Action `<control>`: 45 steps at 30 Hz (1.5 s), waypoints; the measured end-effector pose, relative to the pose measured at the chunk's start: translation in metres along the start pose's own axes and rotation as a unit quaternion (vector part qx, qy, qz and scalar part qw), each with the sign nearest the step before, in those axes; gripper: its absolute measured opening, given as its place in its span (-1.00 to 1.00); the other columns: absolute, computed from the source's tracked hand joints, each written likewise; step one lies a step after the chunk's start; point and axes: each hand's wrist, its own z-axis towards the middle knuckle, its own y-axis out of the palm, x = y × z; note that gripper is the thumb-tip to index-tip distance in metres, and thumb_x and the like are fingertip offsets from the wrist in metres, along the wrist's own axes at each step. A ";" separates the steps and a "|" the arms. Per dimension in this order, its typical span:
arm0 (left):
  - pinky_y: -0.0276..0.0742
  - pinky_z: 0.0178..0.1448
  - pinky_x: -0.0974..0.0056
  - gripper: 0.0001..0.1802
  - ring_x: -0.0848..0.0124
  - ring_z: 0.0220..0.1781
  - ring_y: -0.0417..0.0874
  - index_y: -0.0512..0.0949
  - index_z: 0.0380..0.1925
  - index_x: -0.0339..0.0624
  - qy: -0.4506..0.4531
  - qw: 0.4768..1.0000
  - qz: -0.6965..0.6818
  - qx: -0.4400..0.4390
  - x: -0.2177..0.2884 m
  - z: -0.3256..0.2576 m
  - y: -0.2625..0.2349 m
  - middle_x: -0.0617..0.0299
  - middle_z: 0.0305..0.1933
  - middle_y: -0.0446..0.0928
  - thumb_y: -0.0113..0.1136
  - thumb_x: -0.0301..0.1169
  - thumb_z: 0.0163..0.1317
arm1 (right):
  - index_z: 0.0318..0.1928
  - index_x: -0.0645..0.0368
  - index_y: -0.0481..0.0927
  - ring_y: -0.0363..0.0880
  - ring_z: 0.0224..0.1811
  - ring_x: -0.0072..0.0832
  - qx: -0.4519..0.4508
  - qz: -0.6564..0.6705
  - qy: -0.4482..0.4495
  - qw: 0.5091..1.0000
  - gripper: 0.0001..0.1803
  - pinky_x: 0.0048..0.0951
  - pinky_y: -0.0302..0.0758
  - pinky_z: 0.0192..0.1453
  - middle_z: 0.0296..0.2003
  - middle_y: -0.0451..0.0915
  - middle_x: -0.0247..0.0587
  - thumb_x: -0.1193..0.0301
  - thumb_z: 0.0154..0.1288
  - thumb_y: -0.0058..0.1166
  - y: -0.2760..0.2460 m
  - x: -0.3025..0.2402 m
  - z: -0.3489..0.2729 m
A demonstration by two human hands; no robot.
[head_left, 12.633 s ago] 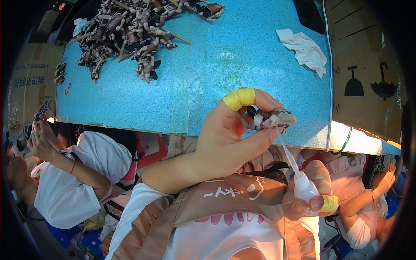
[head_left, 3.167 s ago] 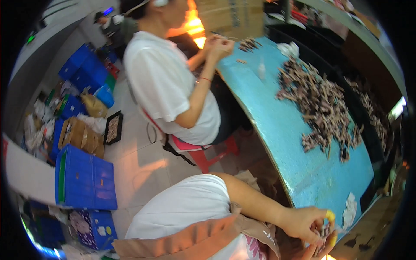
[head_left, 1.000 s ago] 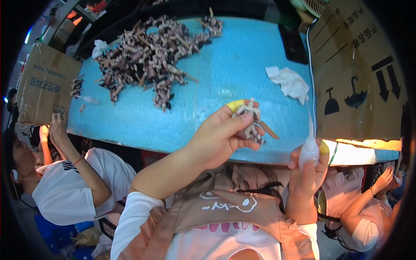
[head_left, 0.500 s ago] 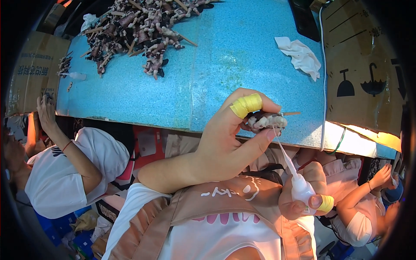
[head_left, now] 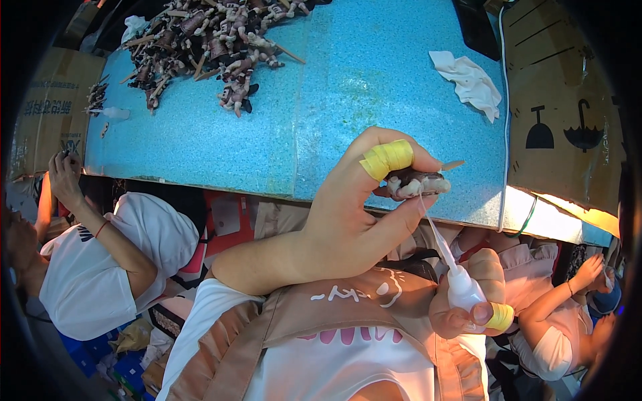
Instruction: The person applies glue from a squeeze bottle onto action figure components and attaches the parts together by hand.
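My left hand (head_left: 361,200), with yellow tape round a finger, pinches a small figurine (head_left: 418,184) in pale and dark brown above the table's front edge. A thin wooden stick (head_left: 453,164) juts out beyond it. Lower on the right, my right hand (head_left: 471,294) is closed round a small white squeeze bottle (head_left: 465,291), yellow tape on one of its fingers as well. The bottle's long thin nozzle (head_left: 438,237) points up, its tip at the figurine by my left thumb. Whether any liquid comes out is too small to tell.
A heap of similar figurines (head_left: 214,50) with wooden sticks covers the blue table's (head_left: 321,134) far left. A crumpled white tissue (head_left: 468,83) lies on the right near a cardboard box (head_left: 565,107). Another bottle (head_left: 117,113) lies at left. Co-workers (head_left: 124,267) sit on both sides.
My left hand has tilted the figurine slightly and its stick now angles upward. The nozzle tip has shifted a little left along it. The co-worker's hand at left has moved slightly.
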 end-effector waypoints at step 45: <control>0.45 -0.02 0.36 -0.64 0.44 -0.09 0.44 0.31 -0.05 -0.34 -0.058 0.996 -0.066 0.018 0.003 -0.001 0.007 0.15 -0.09 0.29 0.05 -0.69 0.11 | -0.27 0.00 0.42 0.21 -0.67 -0.55 -0.006 -0.027 0.028 0.999 -0.75 -0.53 0.06 -0.63 -0.60 0.34 -0.43 0.42 0.01 0.17 -0.014 -0.002 0.000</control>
